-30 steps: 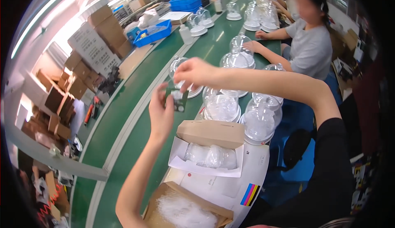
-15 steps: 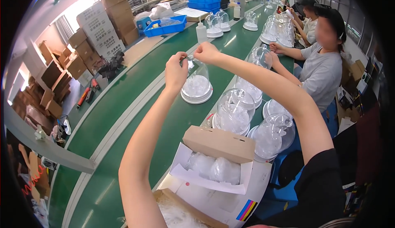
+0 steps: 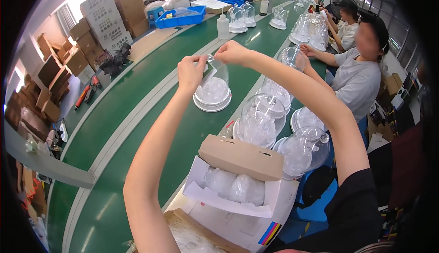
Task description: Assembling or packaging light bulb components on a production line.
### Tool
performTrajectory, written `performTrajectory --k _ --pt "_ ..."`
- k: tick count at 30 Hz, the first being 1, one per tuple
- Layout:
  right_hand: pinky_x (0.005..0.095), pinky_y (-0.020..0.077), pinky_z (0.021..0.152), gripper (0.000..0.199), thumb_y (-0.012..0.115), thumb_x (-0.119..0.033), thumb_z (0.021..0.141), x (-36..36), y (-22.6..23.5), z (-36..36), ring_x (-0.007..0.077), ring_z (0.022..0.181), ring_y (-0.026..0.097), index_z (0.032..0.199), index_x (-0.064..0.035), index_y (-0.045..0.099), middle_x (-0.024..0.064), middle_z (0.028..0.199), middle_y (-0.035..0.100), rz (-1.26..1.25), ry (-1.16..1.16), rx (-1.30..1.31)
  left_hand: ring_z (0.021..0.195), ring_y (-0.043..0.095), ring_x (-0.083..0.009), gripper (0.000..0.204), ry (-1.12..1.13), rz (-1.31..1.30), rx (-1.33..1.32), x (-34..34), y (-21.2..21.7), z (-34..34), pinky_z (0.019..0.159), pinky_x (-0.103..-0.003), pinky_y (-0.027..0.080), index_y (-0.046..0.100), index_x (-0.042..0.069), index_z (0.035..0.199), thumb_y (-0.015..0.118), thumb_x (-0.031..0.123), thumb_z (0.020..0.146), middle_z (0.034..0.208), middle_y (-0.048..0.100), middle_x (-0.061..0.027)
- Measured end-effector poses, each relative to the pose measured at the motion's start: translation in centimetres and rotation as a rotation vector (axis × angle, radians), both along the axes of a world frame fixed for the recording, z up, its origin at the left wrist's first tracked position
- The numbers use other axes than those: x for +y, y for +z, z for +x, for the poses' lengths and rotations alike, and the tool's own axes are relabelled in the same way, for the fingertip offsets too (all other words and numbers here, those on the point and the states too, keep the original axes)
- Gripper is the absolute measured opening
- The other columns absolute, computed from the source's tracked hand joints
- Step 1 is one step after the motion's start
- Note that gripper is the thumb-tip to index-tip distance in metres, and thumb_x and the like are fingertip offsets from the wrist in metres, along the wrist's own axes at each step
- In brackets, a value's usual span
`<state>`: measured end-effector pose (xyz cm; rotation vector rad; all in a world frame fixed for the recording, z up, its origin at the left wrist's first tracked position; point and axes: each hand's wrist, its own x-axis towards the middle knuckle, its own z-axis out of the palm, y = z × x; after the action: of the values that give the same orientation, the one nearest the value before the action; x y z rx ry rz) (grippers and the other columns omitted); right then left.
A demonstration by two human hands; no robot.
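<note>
Toward eleven o'clock, the left hand pinches a small card by a clear dome standing on the green bench; toward twelve, the right hand bunches near the dome's top, grasping what I can't tell. Light fingers should avoid tipping it.

card: partly hidden | lower carton: bottom cut off

Factory workshop, long green worktable, clear domes in rows, co-workers alongside, stacked cardboard boxes.
</note>
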<state>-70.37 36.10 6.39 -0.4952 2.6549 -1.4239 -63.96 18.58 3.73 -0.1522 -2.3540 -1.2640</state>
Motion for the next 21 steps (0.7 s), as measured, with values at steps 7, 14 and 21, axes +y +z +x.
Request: performTrajectory --k 7,14,21 --pt "0.026 0.0477 0.06 0.022 0.072 -0.021 0.07 -0.4 0.3 1.0 0.0117 0.062 0.06 0.076 -0.0002 0.07 0.0064 0.069 0.066 0.071 0.083 0.034 0.082 0.066 -0.0295 0.031 -0.017 -0.094 0.174 -1.1 -0.9 0.2 0.079 -0.036 0.05 0.069 0.002 0.103 0.068 0.02 0.077 0.09 0.069 -0.0149" --pt "0.0252 0.0469 0.062 0.027 0.071 -0.026 0.074 -0.2 0.5 1.3 0.0107 0.063 0.058 0.072 0.0001 0.069 0.0055 0.068 0.064 0.093 0.08 -0.019 0.084 0.063 -0.0364 0.016 -0.202 -0.45 0.266 1.6 1.5 0.9 0.074 -0.045 0.05 0.065 0.001 0.087 0.066 0.01 0.074 0.084 0.065 -0.0181" --pt "0.0236 0.0471 0.071 0.029 0.067 -0.027 0.081 -0.4 1.2 2.0 0.0096 0.078 0.058 0.084 0.002 0.067 0.0056 0.081 0.064 0.058 0.169 -0.109 0.078 0.063 -0.0367 0.008 -0.15 -0.567 0.279 0.6 1.7 0.8 0.069 -0.045 0.05 0.065 0.002 0.084 0.06 0.007 0.08 0.081 0.065 -0.0185"
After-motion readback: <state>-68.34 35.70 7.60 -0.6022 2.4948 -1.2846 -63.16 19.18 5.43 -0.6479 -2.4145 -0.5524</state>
